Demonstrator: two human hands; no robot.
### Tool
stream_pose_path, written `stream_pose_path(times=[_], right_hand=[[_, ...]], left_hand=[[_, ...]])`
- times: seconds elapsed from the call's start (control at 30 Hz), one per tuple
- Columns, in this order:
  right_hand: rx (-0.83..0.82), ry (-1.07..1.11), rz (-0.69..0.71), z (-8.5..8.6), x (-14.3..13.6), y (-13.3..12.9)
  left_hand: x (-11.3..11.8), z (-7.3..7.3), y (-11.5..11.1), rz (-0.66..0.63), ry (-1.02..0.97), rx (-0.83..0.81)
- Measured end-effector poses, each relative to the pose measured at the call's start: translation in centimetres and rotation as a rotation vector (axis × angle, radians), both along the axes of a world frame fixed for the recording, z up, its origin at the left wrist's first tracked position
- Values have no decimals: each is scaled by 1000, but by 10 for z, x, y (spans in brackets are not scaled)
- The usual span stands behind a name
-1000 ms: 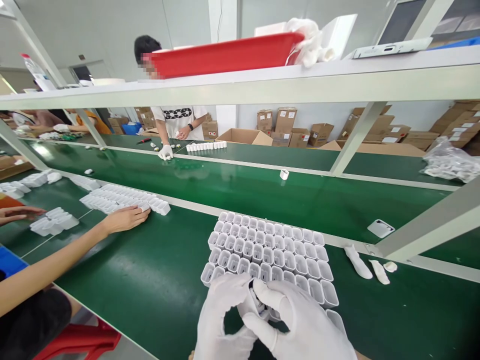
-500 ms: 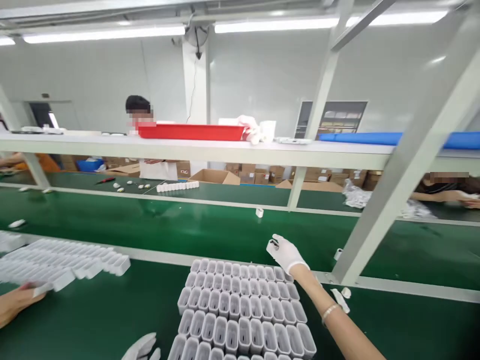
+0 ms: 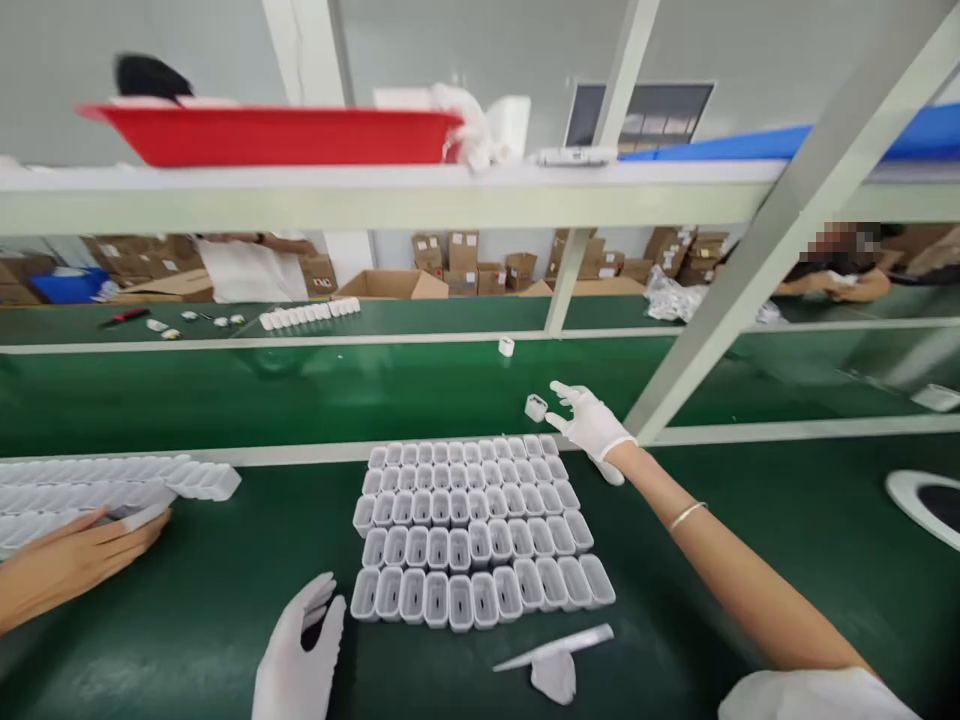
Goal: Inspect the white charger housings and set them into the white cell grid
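Landmark: cup block (image 3: 460, 508), 5 rows of open-top wht. cups, upright, on grn. bench (image 3: 195, 620).

1. R hand (image 3: 589, 422), wht. glove, over far R corner area of cup block, reaching onto grn. belt (image 3: 420, 400); fingers spread, grip released.
2. Loose wht. cup (image 3: 535, 407), on belt, just beyond cup block nr. its R end; right beside R thumb tip, contact can't be told.
3. L hand (image 3: 300, 650), wht. glove, just L of cup block's nearest row; thumb & fingers parted, grip released.
4. 2nd wht. cup (image 3: 506, 347), on belt, farther beyond cup block.
5. Thin wht. strip (image 3: 555, 648) w/ wht. scrap (image 3: 553, 682), on bench, in front of cup block.
6. Co-worker's hand (image 3: 90, 555), bare, well L of cup block, at another cup group (image 3: 82, 492).
7. Red tray (image 3: 285, 135), on shelf (image 3: 375, 205), above & beyond cup block.
8. Brn. cartons (image 3: 461, 262), well beyond cup block.
9. Wht.-rimmed oval item (image 3: 904, 493), dk. ctr., well R of cup block.
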State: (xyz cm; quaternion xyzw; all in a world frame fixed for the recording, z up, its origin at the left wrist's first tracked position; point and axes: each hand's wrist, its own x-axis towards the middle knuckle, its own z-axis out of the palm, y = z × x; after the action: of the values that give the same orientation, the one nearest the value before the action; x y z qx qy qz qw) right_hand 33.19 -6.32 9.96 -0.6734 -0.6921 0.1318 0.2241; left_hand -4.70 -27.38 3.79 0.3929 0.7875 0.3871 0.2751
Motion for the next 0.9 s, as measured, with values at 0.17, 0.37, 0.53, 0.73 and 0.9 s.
stream_pose_path(times=[0.17, 0.37, 0.53, 0.73, 0.9], right_hand=[[14, -42, 393, 1, 12, -128], [2, -285, 697, -32, -24, -229], [7, -414, 737, -55, -42, -225], [55, -160, 821, -41, -33, -229], [-8, 304, 617, 10, -7, -209]], left_hand=[[6, 17, -2, -11, 16, -105], [11, 18, 0, 39, 12, -79], [11, 16, 0, 61, 9, -44], [9, 13, 0, 91, -16, -27], [9, 11, 3, 113, -50, -37]])
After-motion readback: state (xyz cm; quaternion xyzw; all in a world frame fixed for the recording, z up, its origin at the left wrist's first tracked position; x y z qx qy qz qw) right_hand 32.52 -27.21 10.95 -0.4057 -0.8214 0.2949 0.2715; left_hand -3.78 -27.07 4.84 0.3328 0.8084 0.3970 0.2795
